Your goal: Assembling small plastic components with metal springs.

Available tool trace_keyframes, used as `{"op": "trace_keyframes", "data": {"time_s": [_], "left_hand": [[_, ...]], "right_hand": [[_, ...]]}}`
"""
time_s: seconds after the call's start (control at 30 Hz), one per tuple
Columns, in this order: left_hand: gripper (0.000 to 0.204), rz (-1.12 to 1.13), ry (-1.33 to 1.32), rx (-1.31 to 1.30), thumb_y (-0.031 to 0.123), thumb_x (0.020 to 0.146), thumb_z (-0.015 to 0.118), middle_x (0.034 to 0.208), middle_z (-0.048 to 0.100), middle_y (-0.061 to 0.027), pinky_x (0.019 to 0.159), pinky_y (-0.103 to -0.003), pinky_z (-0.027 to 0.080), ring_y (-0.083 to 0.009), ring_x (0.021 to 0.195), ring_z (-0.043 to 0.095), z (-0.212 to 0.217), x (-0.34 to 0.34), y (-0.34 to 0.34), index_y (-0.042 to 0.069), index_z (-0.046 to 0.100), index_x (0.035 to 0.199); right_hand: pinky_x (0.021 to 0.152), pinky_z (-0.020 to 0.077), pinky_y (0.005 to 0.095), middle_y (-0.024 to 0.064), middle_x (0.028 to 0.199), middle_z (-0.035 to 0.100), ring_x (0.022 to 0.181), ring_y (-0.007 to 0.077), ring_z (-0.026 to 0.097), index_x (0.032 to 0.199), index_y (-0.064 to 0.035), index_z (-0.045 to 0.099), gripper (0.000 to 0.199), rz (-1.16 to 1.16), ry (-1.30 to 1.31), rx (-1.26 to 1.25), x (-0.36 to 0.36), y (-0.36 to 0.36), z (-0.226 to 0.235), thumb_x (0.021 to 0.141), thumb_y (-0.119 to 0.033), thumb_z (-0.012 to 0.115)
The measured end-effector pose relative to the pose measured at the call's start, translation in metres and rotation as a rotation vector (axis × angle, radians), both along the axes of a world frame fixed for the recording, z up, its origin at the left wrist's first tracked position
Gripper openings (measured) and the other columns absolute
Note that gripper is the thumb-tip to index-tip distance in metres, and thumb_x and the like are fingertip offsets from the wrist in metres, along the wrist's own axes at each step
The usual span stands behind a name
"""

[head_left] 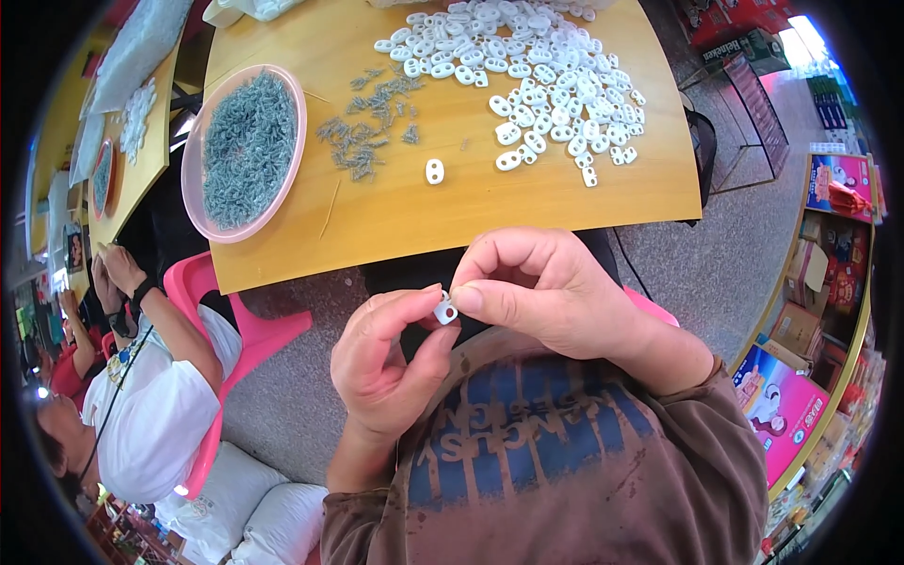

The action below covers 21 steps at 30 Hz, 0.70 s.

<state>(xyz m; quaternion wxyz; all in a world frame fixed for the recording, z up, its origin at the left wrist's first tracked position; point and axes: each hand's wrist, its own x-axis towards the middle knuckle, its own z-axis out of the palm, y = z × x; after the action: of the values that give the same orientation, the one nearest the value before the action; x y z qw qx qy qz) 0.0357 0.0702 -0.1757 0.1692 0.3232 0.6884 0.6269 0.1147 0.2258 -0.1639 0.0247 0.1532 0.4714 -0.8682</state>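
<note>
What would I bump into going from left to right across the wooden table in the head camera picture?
Pink bowl of small grey metal bits → loose grey metal bits → single white plastic piece → big pile of white plastic pieces.

Bright, even daylight, prob. from upper right where the floor [800, 42] blows out pink-white. Soft shadows. Fisheye bends table [452, 226] edges; black corners; rim slightly blurred.

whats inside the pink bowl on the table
The pink bowl is heaped with small grey metal pieces, like the loose scatter beside it on the wooden table. The heap covers the bowl's bottom, so anything beneath cannot be seen.
</note>
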Motion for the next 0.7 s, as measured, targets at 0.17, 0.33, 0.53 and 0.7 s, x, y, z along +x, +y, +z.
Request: {"op": "trace_keyframes", "data": {"time_s": [0.17,0.33,0.53,0.7], "left_hand": [[0.023,0.022,0.271,0.008,-0.009,0.069,0.065,0.080,0.060,-0.0085,0.062,-0.025,0.046,-0.0194,0.073,0.058,-0.006,-0.008,-0.001,0.001,0.061,0.090],[0.014,0.026,0.003,-0.005,-0.004,0.075,0.064,0.083,0.059,-0.0084,0.059,-0.022,0.043,-0.0133,0.069,0.054,0.001,-0.010,-0.001,0.000,0.062,0.089],[0.006,0.003,-0.313,0.063,-0.001,0.080,0.061,0.083,0.057,-0.0062,0.056,-0.018,0.039,-0.0065,0.065,0.049,0.007,-0.005,0.000,-0.002,0.062,0.086],[0.006,-0.009,-0.372,0.050,0.001,0.081,0.061,0.082,0.056,-0.0047,0.054,-0.017,0.037,-0.0051,0.063,0.047,0.006,-0.005,-0.002,-0.003,0.062,0.086]], "right_hand": [[0.062,0.0401,0.0168,-0.0029,0.079,0.056,0.071,0.0019,0.048,0.088,-0.0008,0.059,0.009,0.015,-0.007,0.025,0.000,-0.001,0.000,0.087,-0.010,0.058],[0.065,0.0409,0.0178,-0.0007,0.083,0.057,0.074,0.0035,0.049,0.091,0.0001,0.060,0.010,-0.006,0.019,0.054,0.001,-0.001,-0.002,0.087,-0.009,0.058],[0.065,0.0406,0.0187,0.0020,0.086,0.057,0.074,0.0051,0.049,0.092,0.0011,0.060,0.011,-0.042,0.109,0.207,0.002,-0.002,-0.004,0.086,-0.008,0.058],[0.064,0.0403,0.0199,0.0033,0.085,0.058,0.073,0.0067,0.050,0.090,0.0013,0.060,0.010,-0.045,0.172,0.413,0.002,-0.001,-0.003,0.086,-0.007,0.058]]}}
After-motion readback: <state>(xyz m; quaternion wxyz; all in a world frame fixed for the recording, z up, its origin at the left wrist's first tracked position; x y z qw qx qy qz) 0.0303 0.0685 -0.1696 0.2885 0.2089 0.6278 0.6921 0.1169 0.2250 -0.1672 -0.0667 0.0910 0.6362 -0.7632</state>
